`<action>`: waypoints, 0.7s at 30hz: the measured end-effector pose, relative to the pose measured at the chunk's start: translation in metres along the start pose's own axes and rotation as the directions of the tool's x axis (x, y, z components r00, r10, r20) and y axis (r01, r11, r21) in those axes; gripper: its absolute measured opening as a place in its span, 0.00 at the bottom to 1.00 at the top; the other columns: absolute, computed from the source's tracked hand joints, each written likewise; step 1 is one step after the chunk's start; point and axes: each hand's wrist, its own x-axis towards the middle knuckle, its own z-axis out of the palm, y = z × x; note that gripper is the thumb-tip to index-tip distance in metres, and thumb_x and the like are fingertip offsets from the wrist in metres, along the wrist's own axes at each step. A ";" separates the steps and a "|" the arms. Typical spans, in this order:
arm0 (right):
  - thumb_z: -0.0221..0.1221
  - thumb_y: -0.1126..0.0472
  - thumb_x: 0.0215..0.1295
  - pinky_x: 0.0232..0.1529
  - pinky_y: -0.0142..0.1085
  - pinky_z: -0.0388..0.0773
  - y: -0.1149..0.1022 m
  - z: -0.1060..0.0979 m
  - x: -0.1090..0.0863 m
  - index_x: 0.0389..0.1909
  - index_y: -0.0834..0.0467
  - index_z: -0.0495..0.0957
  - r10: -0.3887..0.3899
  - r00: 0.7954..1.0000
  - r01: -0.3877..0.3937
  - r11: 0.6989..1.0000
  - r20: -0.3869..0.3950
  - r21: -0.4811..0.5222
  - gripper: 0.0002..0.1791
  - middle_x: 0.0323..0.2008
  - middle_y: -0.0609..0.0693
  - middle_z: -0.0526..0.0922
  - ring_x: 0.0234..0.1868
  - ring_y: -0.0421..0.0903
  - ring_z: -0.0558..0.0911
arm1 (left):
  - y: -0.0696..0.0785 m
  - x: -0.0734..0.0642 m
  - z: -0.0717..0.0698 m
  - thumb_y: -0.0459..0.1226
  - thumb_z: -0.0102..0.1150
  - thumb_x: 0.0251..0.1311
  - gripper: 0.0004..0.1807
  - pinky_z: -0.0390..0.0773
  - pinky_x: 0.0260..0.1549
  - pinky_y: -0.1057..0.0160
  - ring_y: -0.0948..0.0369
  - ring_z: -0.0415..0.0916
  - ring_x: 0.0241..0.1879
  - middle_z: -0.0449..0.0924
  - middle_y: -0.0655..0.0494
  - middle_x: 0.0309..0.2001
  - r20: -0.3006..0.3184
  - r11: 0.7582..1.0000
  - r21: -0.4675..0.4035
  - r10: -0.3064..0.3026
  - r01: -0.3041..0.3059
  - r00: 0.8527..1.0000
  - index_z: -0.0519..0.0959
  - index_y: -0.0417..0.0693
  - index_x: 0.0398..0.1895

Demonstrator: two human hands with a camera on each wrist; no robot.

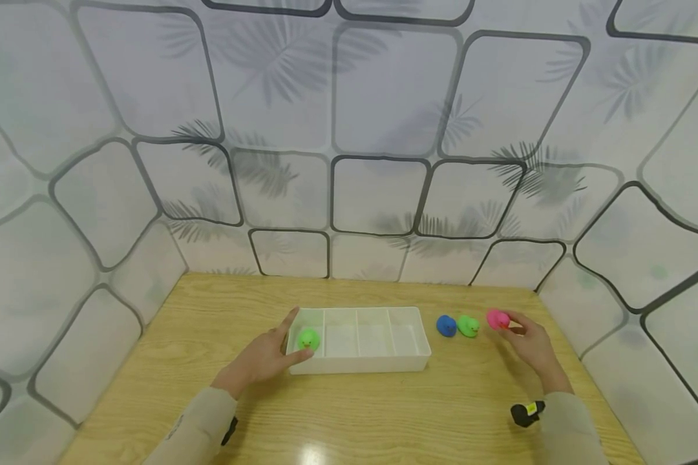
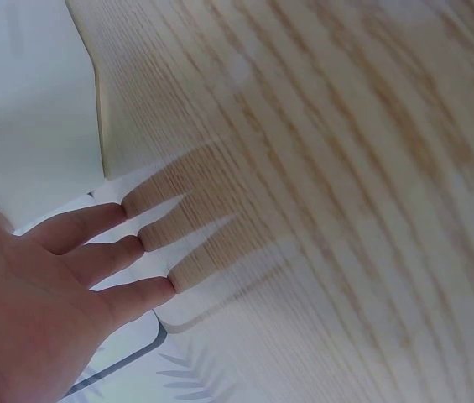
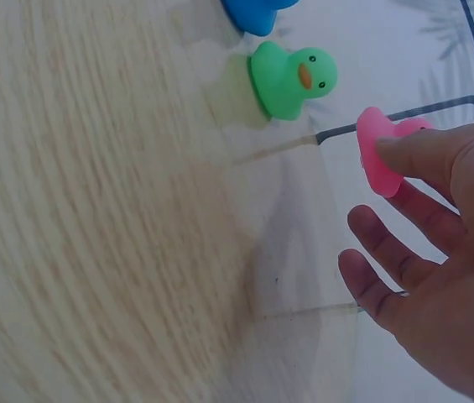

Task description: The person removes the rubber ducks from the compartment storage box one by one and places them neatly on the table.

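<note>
In the head view my right hand (image 1: 529,342) pinches a pink rubber duck (image 1: 496,319) between thumb and fingers. The right wrist view shows the pink duck (image 3: 377,151) off the table, with the other fingers of the right hand (image 3: 438,243) spread below it. My left hand (image 1: 262,354) rests at the left end of a white compartment tray (image 1: 360,365), index finger by the back corner and thumb over the front edge. Its other fingertips (image 2: 157,284) reach down to the table in the left wrist view. A green duck (image 1: 309,339) sits in the tray's leftmost compartment.
A blue duck (image 1: 446,326) and a second green duck (image 1: 468,326) stand side by side on the wooden table (image 1: 360,413), right of the tray. Patterned wall panels (image 1: 378,194) rise behind the table and along both sides.
</note>
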 end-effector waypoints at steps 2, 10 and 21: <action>0.62 0.58 0.77 0.38 0.33 0.79 0.002 0.000 0.000 0.72 0.69 0.70 0.015 1.000 -0.015 1.000 0.014 -0.006 0.30 0.69 0.76 0.72 0.59 0.72 0.80 | 0.000 0.000 0.000 0.70 0.57 0.67 0.60 0.73 0.33 0.55 0.58 0.70 0.27 0.75 0.54 0.28 -0.001 1.000 0.004 -0.001 0.001 1.000 0.31 0.66 0.87; 0.62 0.54 0.76 0.53 0.53 0.82 0.009 0.003 0.004 0.72 0.70 0.70 0.032 0.998 -0.030 0.999 0.059 -0.033 0.32 0.70 0.77 0.70 0.62 0.73 0.80 | 0.000 0.000 0.000 0.70 0.57 0.67 0.60 0.71 0.30 0.57 0.58 0.69 0.25 0.74 0.53 0.26 -0.006 1.000 -0.001 0.004 -0.004 1.000 0.32 0.64 0.87; 0.61 0.52 0.77 0.59 0.60 0.79 0.014 0.011 0.003 0.71 0.69 0.71 0.050 0.995 -0.045 0.997 0.088 -0.064 0.31 0.65 0.78 0.76 0.62 0.72 0.80 | 0.000 0.000 0.000 0.71 0.56 0.66 0.60 0.77 0.39 0.50 0.57 0.72 0.29 0.78 0.51 0.31 -0.010 1.000 0.021 -0.003 0.003 1.000 0.34 0.64 0.88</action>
